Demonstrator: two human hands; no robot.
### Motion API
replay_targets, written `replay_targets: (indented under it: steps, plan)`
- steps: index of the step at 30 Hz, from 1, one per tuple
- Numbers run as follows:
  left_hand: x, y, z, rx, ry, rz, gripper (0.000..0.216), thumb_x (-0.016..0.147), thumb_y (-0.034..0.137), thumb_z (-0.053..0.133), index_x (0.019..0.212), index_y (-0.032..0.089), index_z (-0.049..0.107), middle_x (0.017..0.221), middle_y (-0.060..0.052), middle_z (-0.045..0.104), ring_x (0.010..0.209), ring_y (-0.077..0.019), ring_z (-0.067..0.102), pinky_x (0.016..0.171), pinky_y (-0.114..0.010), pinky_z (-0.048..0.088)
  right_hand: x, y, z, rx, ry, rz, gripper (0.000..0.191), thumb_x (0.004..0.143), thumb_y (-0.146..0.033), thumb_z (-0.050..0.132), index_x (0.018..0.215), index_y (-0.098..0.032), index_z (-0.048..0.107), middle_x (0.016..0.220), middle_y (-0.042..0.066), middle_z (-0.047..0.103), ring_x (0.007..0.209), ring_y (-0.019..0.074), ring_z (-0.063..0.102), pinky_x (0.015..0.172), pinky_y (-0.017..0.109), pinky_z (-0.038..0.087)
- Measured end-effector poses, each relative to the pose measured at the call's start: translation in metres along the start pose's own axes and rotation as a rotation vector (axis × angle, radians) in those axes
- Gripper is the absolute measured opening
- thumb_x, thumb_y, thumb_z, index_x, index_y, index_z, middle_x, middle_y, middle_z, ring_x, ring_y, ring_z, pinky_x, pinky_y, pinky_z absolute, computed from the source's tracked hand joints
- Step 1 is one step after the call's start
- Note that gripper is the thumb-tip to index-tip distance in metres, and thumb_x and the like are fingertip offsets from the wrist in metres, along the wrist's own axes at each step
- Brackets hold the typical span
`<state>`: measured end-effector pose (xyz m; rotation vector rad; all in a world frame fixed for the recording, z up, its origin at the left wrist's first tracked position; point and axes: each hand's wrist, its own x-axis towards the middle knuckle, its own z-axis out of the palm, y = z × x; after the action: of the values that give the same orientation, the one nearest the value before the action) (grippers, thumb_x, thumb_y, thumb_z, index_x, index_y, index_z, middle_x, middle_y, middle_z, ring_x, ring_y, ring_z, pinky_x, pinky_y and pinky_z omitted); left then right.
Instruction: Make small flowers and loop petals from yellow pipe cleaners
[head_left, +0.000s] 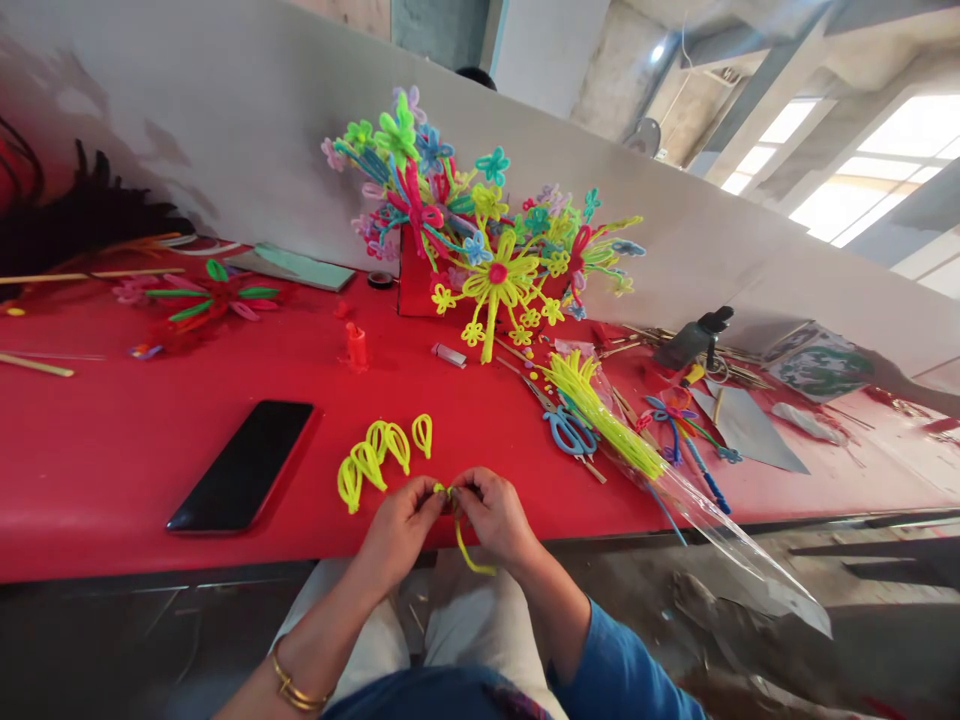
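Red covering spans the worktop (300, 370), backed by a pale partition (247, 130). At the front edge, above the person's lap, the left hand (405, 520) and the right hand (491, 515) are close together, thumbs and fingertips pinching a yellow-green fuzzy stem (472, 566) whose loose end curves down below them. Just beyond lie 5 looped petals (367, 463) in the same bright colour, slim and teardrop-shaped. Left of these rests a black phone (240, 465), screen dark; to the right, blue-handled scissors (551, 405) lie beside a clear sleeve (750, 550) with a bundle of yellow-green stems (615, 420). Farther back, multicoloured fuzzy flowers (498, 273) stand before the partition. Windows (862, 180) glare at upper right.
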<state>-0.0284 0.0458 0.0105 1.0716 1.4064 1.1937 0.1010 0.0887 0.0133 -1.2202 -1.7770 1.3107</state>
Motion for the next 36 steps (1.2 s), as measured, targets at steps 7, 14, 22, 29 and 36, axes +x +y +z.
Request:
replay_targets:
  steps: [7, 14, 22, 29, 36]
  plan:
    - [-0.003, -0.003, 0.004, -0.098, -0.031, -0.05, 0.017, 0.071, 0.033, 0.056, 0.063, 0.019, 0.057, 0.058, 0.002, 0.056, 0.057, -0.0143, 0.051, 0.056, -0.023, 0.038, 0.001, -0.001, 0.003, 0.291, 0.009, 0.091, 0.004, 0.067, -0.018, 0.05, 0.071, -0.019, 0.051, 0.055, -0.004, 0.053, 0.049, 0.0114, 0.055, 0.051, 0.024, 0.047]
    - [-0.007, 0.006, 0.004, -0.231, -0.055, -0.191, 0.017, 0.063, 0.034, 0.064, 0.059, 0.018, 0.061, 0.054, 0.002, 0.059, 0.052, -0.0129, 0.051, 0.051, -0.021, 0.037, 0.001, -0.001, -0.001, 0.175, 0.026, 0.022, 0.009, 0.063, -0.015, 0.047, 0.067, -0.018, 0.054, 0.056, -0.004, 0.051, 0.05, 0.0088, 0.049, 0.046, 0.019, 0.041]
    - [-0.007, 0.013, 0.003, -0.165, -0.048, -0.224, 0.008, 0.06, 0.022, 0.064, 0.054, 0.016, 0.064, 0.048, 0.002, 0.059, 0.046, -0.0102, 0.048, 0.046, -0.02, 0.035, -0.002, -0.003, 0.001, 0.291, 0.01, 0.078, 0.004, 0.063, -0.017, 0.051, 0.066, -0.018, 0.051, 0.054, -0.005, 0.049, 0.047, 0.0084, 0.05, 0.047, 0.02, 0.041]
    - [-0.009, 0.01, 0.002, -0.465, -0.035, -0.39, 0.012, 0.054, 0.024, 0.071, 0.056, 0.015, 0.062, 0.051, 0.001, 0.062, 0.051, -0.0124, 0.058, 0.058, -0.025, 0.047, -0.001, -0.007, -0.014, 0.178, -0.124, -0.012, 0.016, 0.07, -0.024, 0.053, 0.083, -0.017, 0.059, 0.065, -0.002, 0.056, 0.055, 0.009, 0.05, 0.052, 0.02, 0.04]
    - [-0.01, 0.009, 0.001, -0.536, -0.044, -0.399, 0.016, 0.053, 0.023, 0.073, 0.057, 0.015, 0.06, 0.052, 0.003, 0.063, 0.053, -0.01, 0.06, 0.059, -0.021, 0.048, -0.003, -0.011, -0.014, 0.039, -0.162, -0.023, 0.01, 0.069, -0.023, 0.053, 0.066, -0.015, 0.056, 0.057, -0.003, 0.051, 0.053, 0.0073, 0.043, 0.05, 0.019, 0.033]
